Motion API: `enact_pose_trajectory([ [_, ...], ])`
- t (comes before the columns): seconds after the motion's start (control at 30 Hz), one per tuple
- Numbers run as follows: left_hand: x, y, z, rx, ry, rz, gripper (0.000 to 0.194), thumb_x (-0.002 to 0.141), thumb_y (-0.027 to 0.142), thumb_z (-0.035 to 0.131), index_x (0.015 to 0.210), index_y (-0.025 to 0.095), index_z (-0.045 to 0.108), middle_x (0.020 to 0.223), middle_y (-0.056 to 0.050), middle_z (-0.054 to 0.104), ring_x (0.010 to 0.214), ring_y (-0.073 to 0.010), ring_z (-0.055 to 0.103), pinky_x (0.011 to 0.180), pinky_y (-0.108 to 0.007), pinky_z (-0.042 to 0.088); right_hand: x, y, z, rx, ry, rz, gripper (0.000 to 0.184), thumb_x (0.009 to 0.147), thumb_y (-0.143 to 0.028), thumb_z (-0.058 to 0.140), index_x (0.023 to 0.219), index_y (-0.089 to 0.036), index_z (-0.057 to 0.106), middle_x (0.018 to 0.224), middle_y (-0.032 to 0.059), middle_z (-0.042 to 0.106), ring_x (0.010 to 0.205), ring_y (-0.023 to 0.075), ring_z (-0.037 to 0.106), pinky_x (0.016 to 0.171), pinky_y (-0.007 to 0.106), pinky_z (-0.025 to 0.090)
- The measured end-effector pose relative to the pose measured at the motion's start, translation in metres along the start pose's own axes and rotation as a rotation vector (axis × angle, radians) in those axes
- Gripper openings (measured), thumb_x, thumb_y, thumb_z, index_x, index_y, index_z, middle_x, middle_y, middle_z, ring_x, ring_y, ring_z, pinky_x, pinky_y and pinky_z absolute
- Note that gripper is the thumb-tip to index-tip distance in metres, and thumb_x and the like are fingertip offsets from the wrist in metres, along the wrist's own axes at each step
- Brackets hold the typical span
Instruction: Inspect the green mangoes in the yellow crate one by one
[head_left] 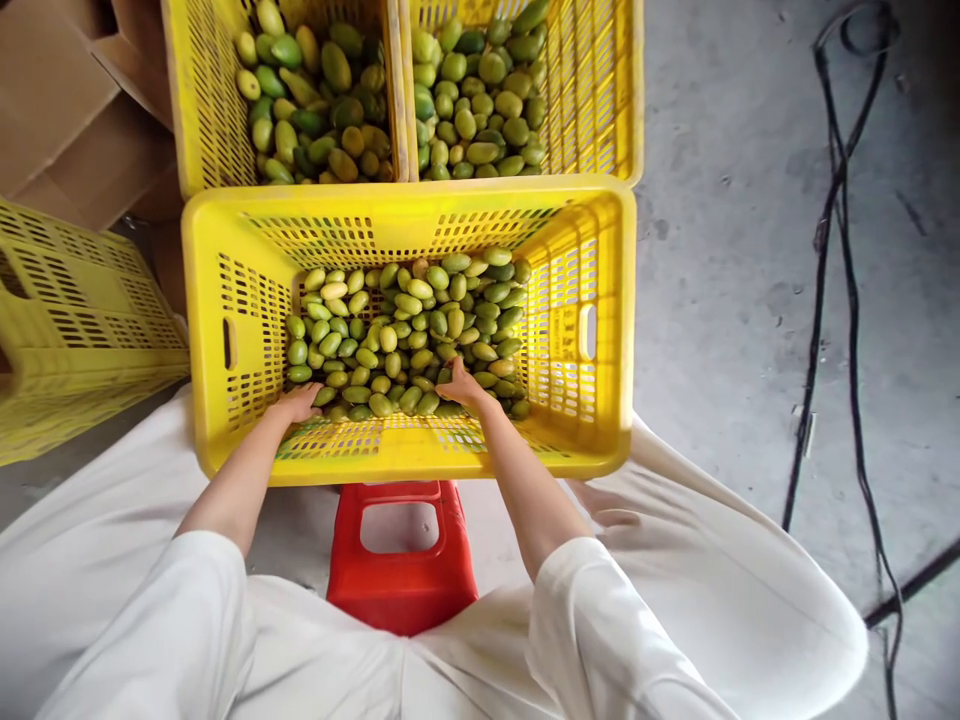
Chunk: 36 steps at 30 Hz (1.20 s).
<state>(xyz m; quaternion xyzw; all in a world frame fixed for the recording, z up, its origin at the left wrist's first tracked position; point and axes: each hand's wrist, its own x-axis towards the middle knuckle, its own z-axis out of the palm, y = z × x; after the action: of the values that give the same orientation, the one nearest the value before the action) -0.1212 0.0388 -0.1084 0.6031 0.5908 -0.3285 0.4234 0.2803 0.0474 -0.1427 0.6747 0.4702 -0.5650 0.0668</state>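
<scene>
Green fruit (388, 338) spreads across the bottom of a perforated yellow crate (409, 466)

We cannot see the undersides of either hand, since the fruit and the viewing angle hide them. The left hand (298, 402) touches fruit at the near left corner, its fingers extended; whether they grip a piece, we cannot tell. The right hand (459, 385) rests on the fruit near the front wall, opened out, with the thumb standing apart from the fingers. We see only the top layer, so its depth stays unclear.

Beyond the crate, the left rear crate (214, 110) and the right rear crate (600, 90) stand side by side, both cut off by the upper edge and holding more fruit. Another yellow crate (97, 350) is cropped at the left. Small raised marks on the main crate's right wall are too faint for us to read.

The fruit is smooth and oval, ranging from dark green to pale yellow. The crates look like rigid plastic, pierced with rows of slots. We find folded brown cardboard (60, 110) at upper left, a glossy red stool (401, 590) partly hidden below, soft white trousers (712, 560), and black cable (853, 300) looping over the grey floor (712, 200).
</scene>
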Motion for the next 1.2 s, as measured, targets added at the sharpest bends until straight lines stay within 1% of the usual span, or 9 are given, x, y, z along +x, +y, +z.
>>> enact_pose_trajectory([
  [0.17, -0.015, -0.013, -0.015, -0.002, -0.045, 0.063, 0.078, 0.073, 0.01, 0.082, 0.149, 0.014, 0.069, 0.18, -0.027, 0.065, 0.169, -0.0461, 0.063, 0.14, -0.053, 0.052, -0.005, 0.0, -0.005, 0.057, -0.01, -0.006, 0.053, 0.081, -0.03, 0.082, 0.119, -0.032, 0.044, 0.09, -0.0014, 0.061, 0.086, 0.0305, 0.068, 0.074, 0.042, 0.056],
  [0.4, -0.026, -0.019, -0.025, 0.038, -0.072, 0.023, 0.04, 0.078, 0.024, 0.081, 0.117, 0.017, 0.075, 0.131, -0.019, 0.088, 0.143, -0.0445, 0.079, 0.126, -0.05, 0.062, -0.006, -0.007, -0.003, 0.051, -0.045, -0.025, 0.057, 0.079, -0.029, 0.081, 0.117, -0.032, 0.039, 0.09, -0.0012, 0.059, 0.094, 0.0345, 0.071, 0.087, 0.048, 0.059],
  [0.5, -0.021, -0.011, -0.016, 0.061, -0.104, -0.007, 0.054, 0.081, 0.03, 0.08, 0.132, 0.014, 0.077, 0.152, -0.025, 0.084, 0.155, -0.0472, 0.072, 0.13, -0.052, 0.058, -0.006, -0.009, -0.001, 0.031, -0.054, -0.028, 0.056, 0.079, -0.029, 0.079, 0.118, -0.031, 0.039, 0.091, -0.0005, 0.06, 0.098, 0.036, 0.072, 0.09, 0.05, 0.058],
  [0.6, -0.016, -0.003, -0.005, 0.085, -0.126, -0.01, 0.062, 0.095, 0.04, 0.07, 0.151, 0.014, 0.075, 0.175, -0.026, 0.071, 0.168, -0.0475, 0.061, 0.136, -0.055, 0.051, -0.006, -0.01, 0.0, 0.015, -0.068, -0.032, 0.057, 0.079, -0.03, 0.079, 0.121, -0.03, 0.04, 0.094, 0.0015, 0.062, 0.098, 0.0366, 0.072, 0.09, 0.05, 0.057],
  [0.77, -0.01, 0.001, 0.006, 0.123, -0.173, -0.017, 0.066, 0.109, 0.057, 0.055, 0.161, 0.021, 0.071, 0.175, -0.024, 0.072, 0.167, -0.0485, 0.061, 0.136, -0.066, 0.049, -0.005, -0.009, 0.001, -0.011, -0.091, -0.029, 0.06, 0.08, -0.032, 0.078, 0.127, -0.029, 0.042, 0.098, 0.0045, 0.064, 0.096, 0.0352, 0.07, 0.087, 0.047, 0.055],
  [0.87, -0.009, 0.006, 0.016, 0.157, -0.171, -0.033, 0.07, 0.112, 0.051, 0.052, 0.172, 0.018, 0.064, 0.176, -0.027, 0.07, 0.173, -0.0542, 0.053, 0.142, -0.083, 0.032, -0.002, -0.009, 0.001, -0.02, -0.113, -0.022, 0.06, 0.08, -0.035, 0.078, 0.128, -0.028, 0.043, 0.097, 0.0048, 0.064, 0.091, 0.0345, 0.068, 0.082, 0.045, 0.053],
  [0.97, -0.005, 0.016, 0.025, 0.193, -0.17, -0.02, 0.077, 0.109, 0.04, 0.056, 0.184, 0.022, 0.054, 0.185, -0.023, 0.063, 0.183, -0.0554, 0.038, 0.145, -0.088, 0.015, 0.0, -0.01, 0.002, -0.015, -0.124, -0.019, 0.061, 0.079, -0.035, 0.078, 0.128, -0.029, 0.042, 0.097, 0.0051, 0.064, 0.089, 0.034, 0.066, 0.078, 0.044, 0.051],
  [1.07, 0.0, 0.024, 0.028, 0.228, -0.183, -0.01, 0.084, 0.101, 0.026, 0.063, 0.185, 0.028, 0.057, 0.183, -0.021, 0.065, 0.185, -0.0538, 0.036, 0.146, -0.087, 0.017, -0.001, -0.009, 0.001, -0.007, -0.119, -0.023, 0.059, 0.08, -0.036, 0.078, 0.126, -0.03, 0.043, 0.099, 0.006, 0.065, 0.09, 0.0342, 0.066, 0.078, 0.043, 0.05],
  [1.2, 0.003, 0.029, 0.023, 0.251, -0.167, 0.01, 0.087, 0.097, 0.015, 0.058, 0.184, 0.021, 0.055, 0.17, -0.025, 0.076, 0.179, -0.0502, 0.047, 0.146, -0.085, 0.018, -0.002, -0.009, 0.003, 0.012, -0.1, -0.023, 0.057, 0.081, -0.036, 0.078, 0.126, -0.03, 0.043, 0.102, 0.0067, 0.067, 0.094, 0.0353, 0.069, 0.08, 0.043, 0.052],
])
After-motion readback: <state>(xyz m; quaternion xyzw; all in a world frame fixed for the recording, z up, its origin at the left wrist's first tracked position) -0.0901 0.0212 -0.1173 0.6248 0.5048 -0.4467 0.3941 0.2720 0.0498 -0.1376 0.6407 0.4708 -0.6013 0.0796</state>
